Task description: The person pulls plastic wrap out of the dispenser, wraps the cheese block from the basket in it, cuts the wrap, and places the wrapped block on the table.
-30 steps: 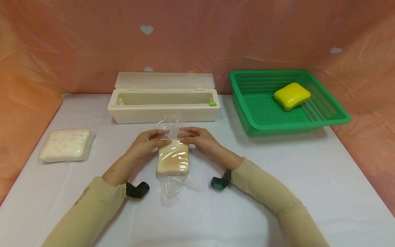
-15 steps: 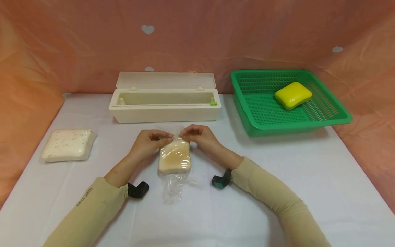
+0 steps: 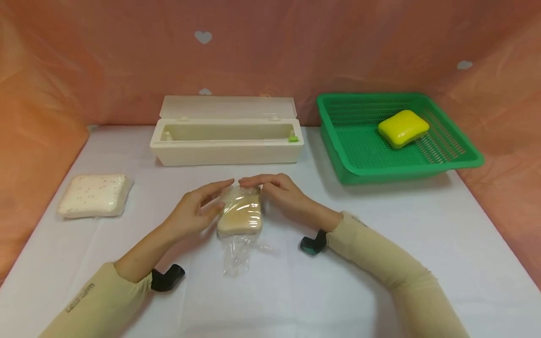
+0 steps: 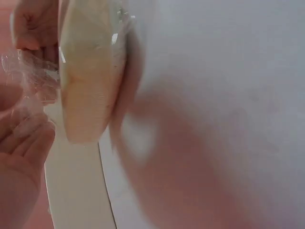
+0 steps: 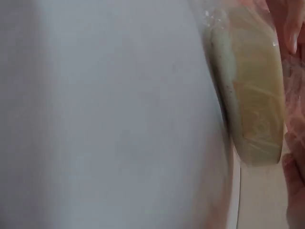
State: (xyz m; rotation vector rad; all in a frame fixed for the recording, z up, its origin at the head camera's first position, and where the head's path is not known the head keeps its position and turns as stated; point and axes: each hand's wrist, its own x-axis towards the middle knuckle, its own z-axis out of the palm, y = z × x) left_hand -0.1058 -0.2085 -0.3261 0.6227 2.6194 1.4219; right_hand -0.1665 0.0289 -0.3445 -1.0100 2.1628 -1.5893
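A cream slab with a toast-brown face, like a slice of bread (image 3: 240, 220), lies on the table wrapped in clear plastic film (image 3: 236, 253). Loose film trails from its near end, and more is bunched at the far end. My left hand (image 3: 198, 211) is at its left side, fingers stretched toward the far edge and thumb tip by the film. My right hand (image 3: 283, 192) lies along the far right corner, its straight fingers over the film there. In the left wrist view, crinkled film (image 4: 38, 67) shows beside the slab, between the hands.
A white film-cutter box (image 3: 226, 152) with its lid raised stands behind the hands. The green basket (image 3: 351, 174) at the back right holds a yellow rounded block (image 3: 403, 128). To the left lies a wrapped speckled white slab (image 3: 94, 195).
Both hands pinched the film at the far end half a second ago; now their fingers are straightened. The left wrist has swung left, and film lies over the slab's far part.
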